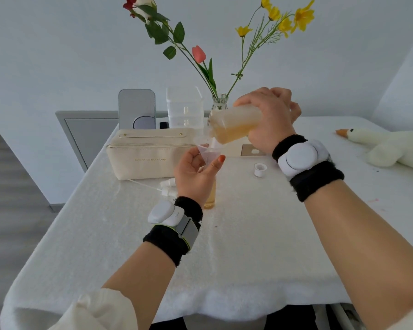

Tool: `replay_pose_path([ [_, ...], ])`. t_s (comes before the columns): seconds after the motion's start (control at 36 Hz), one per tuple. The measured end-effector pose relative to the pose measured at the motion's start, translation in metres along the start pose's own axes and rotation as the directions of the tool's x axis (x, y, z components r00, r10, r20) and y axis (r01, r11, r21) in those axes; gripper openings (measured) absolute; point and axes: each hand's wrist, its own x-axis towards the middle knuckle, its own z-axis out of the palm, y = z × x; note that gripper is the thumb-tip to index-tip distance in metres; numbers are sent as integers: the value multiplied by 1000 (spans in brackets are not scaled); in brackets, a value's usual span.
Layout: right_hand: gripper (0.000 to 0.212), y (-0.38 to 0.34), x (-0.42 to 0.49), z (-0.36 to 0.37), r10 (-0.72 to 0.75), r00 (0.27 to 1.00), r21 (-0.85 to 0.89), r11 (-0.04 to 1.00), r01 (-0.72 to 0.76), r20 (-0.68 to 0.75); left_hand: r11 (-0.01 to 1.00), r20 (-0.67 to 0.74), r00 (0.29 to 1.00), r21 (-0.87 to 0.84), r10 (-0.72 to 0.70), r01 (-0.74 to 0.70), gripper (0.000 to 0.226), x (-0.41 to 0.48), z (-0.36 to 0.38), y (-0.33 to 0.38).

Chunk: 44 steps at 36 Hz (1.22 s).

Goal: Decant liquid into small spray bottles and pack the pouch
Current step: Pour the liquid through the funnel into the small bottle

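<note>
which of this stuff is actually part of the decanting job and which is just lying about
Part of the job: big bottle tilted in the right hand; funnel pinched by the left hand; small bottle beneath it; spray tops; white cap; pouch.
Just lying about: flower vase; plush goose; clear drawers; grey upright panel.

Amber liquid [234, 135] in frosted bottle [239, 114] and small bottle [210, 198]. Cream pouch [141, 167], gold lettering [150, 159]. White textured tablecloth [248, 246]. Black wristbands [317, 184]. White plush goose [391, 146], orange beak [341, 132]. Yellow flowers [301, 16], pink tulip [198, 53]. Orange-painted thumbnail [221, 158], left hand [193, 172].
</note>
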Motion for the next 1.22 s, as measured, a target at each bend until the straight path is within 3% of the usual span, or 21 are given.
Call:
replay_pose_path([
  [0.19,78,13,-7,11,192,977,264,941,-210,93,1000,5,1000,3,-3,3,36,0,-1,-1],
  [0.42,76,26,-20,24,232,951,546,780,-306,203,1000,-1,1000,2,-15,15,36,-2,-1,-1],
  [0.78,71,37,-28,30,276,938,589,729,-347,212,1000,-2,1000,-2,-19,19,32,-4,-1,3],
  [0.97,55,72,-58,46,610,764,655,492,-573,210,1000,-6,1000,-9,-29,29,29,-5,0,2],
  [1.08,49,86,-80,56,700,699,642,470,-606,147,999,-5,1000,-15,-31,30,28,-6,1,2],
  [1.22,47,85,-84,61,718,694,655,500,-567,52,1000,-9,1000,-17,-24,24,30,-6,1,3],
])
